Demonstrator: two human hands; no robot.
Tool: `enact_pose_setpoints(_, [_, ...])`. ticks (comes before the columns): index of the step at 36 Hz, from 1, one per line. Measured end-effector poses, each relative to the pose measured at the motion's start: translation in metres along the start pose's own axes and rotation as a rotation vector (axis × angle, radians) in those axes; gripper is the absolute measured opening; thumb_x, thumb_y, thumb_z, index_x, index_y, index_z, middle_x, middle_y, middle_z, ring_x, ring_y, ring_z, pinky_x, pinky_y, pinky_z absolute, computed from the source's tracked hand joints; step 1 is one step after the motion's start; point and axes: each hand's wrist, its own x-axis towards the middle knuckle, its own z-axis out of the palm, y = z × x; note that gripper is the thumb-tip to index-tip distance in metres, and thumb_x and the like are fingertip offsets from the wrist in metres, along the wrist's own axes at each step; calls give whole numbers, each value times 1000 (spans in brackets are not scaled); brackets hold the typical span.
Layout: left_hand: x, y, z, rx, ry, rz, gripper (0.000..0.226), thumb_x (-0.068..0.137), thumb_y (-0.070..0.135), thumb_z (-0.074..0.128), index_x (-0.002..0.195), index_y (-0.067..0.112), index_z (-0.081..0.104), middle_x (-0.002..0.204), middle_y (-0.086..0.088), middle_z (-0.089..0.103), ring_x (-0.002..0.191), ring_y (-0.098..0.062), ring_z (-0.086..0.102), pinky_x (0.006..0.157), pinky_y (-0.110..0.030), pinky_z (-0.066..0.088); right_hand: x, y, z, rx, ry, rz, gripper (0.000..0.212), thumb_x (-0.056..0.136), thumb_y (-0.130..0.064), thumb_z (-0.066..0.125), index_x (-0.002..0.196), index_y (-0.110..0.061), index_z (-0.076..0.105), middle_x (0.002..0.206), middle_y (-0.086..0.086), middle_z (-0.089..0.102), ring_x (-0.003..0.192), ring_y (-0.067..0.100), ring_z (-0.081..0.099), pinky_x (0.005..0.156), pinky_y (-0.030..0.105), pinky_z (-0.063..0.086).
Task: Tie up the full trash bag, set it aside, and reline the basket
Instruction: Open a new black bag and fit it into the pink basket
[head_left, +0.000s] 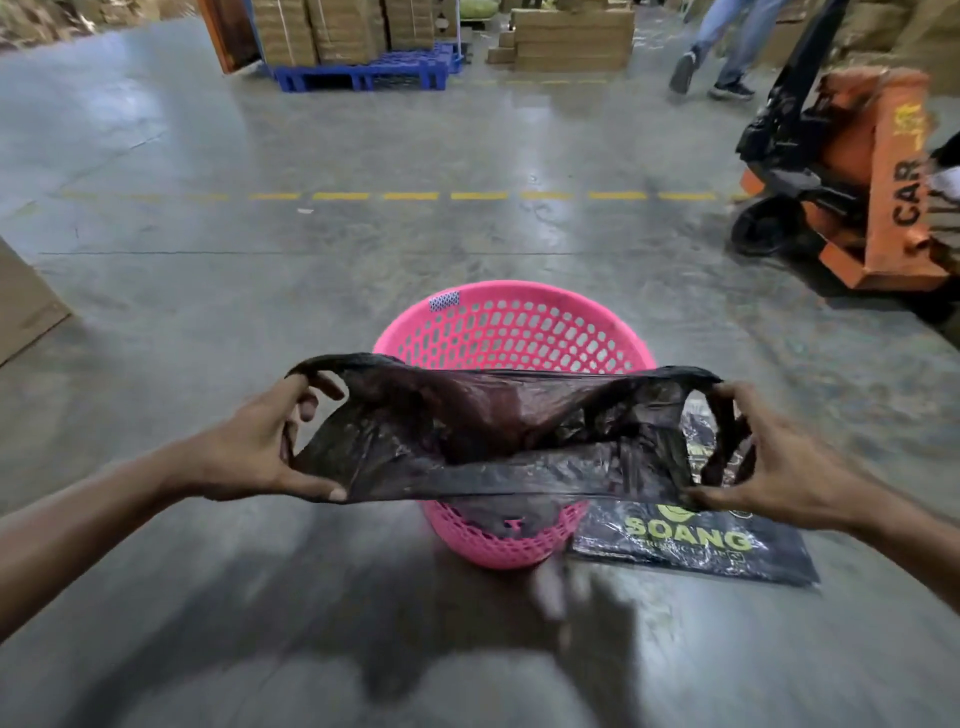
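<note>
A pink perforated plastic basket stands on the concrete floor in front of me. A thin black trash bag is stretched wide open over its near rim, its lower part hanging inside the basket. My left hand grips the bag's left handle loop, fingers hooked through it. My right hand grips the right handle loop the same way. The bag's mouth gapes between my hands. A flat black packet with green "SOANG" lettering lies on the floor to the right of the basket.
An orange pallet jack stands at the right. A walking person's legs are at the back right. A blue pallet carries stacked cartons at the back. A cardboard box edge is at the left. A dashed yellow line crosses the floor.
</note>
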Motion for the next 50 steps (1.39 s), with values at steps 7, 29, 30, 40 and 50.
enact_pose_setpoints(7, [-4, -10, 26, 164, 50, 67, 80, 45, 63, 91, 103, 61, 37, 87, 11, 51, 74, 1, 55, 58, -9, 40, -1, 15, 30, -128, 59, -28, 110, 47, -79, 80, 135, -37, 30, 93, -15, 67, 72, 17, 60, 67, 37, 50])
enact_pose_setpoints(29, [105, -35, -7, -1110, -271, -753, 51, 76, 55, 70, 88, 5, 71, 76, -12, 66, 70, -32, 68, 83, -51, 59, 162, -10, 2, 560, -174, 324, 32, 103, -32, 52, 104, -5, 70, 92, 12, 68, 81, 24, 65, 87, 41, 51])
enact_pose_setpoints(30, [101, -39, -5, -1125, -252, -755, 55, 80, 57, 68, 89, 3, 72, 80, -14, 69, 73, -34, 70, 86, -53, 59, 161, -8, 5, 596, -164, 338, 30, 103, -31, 51, 101, -7, 68, 89, 12, 67, 78, 24, 65, 85, 40, 51])
enact_pose_setpoints(40, [127, -23, -41, -696, 281, -310, 6, 91, 24, 66, 90, 18, 67, 113, -12, 70, 119, -29, 63, 107, -47, 46, 170, -10, -18, 573, 127, 72, 16, 99, -19, 56, 87, -15, 65, 111, 10, 74, 88, 23, 67, 79, 36, 47])
enact_pose_setpoints(50, [157, 30, -10, 35, -50, 123, 21, 78, 41, 81, 88, 23, 78, 128, 1, 55, 124, -10, 52, 107, -32, 41, 172, -52, -28, 132, -145, -285, 8, 79, -37, 85, 85, -32, 82, 142, -3, 53, 132, 13, 50, 113, 40, 41])
